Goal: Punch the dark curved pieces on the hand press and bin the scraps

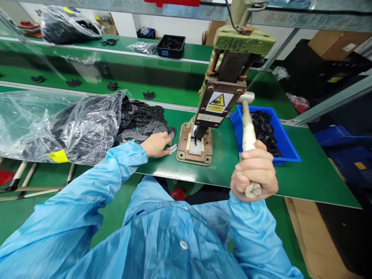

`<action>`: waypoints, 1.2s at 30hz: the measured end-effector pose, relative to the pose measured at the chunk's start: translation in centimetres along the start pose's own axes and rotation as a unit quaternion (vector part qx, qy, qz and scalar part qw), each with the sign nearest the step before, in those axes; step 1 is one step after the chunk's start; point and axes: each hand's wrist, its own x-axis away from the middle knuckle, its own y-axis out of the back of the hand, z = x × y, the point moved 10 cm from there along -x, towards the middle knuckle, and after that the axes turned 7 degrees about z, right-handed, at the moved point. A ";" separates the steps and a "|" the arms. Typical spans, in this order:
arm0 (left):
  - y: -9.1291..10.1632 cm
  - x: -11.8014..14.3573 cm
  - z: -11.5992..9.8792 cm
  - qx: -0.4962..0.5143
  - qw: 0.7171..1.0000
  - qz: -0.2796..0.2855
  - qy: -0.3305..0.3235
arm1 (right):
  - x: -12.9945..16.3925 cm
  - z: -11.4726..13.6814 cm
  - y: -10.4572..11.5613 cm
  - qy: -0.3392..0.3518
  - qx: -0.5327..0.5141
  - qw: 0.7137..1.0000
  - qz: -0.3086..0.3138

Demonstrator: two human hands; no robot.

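My left hand (157,145) is at the right edge of a pile of curved dark grey parts (141,120), its fingers closed on one crescent-shaped part (171,148). The pile spills out of a clear plastic bag (84,128). My right hand (255,172) grips the wrapped lever (247,124) of a hand press (222,79). Beneath the press head, a small black part (195,140) shows at the tool, over a pale plate on the base (181,149); whether it is fixed to the tool I cannot tell.
A blue bin (286,145) of small black parts stands right of the press. Behind, several crescent parts (148,95) lie spaced along a green strip (95,90). A black tray (171,46) and a filled plastic bag (65,25) sit on the far ledge.
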 end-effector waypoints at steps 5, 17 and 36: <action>0.1 -0.3 -0.3 0.092 0.996 -0.019 0.008 | 0.1 -0.1 0.0 0.002 0.016 1.000 0.016; 1.5 -1.8 1.0 0.570 0.807 -0.123 0.095 | -0.2 0.2 -0.2 0.014 0.009 1.000 0.002; 1.8 -6.7 -1.4 0.600 0.793 -0.067 0.084 | 0.0 0.2 -0.2 0.005 0.015 1.000 0.013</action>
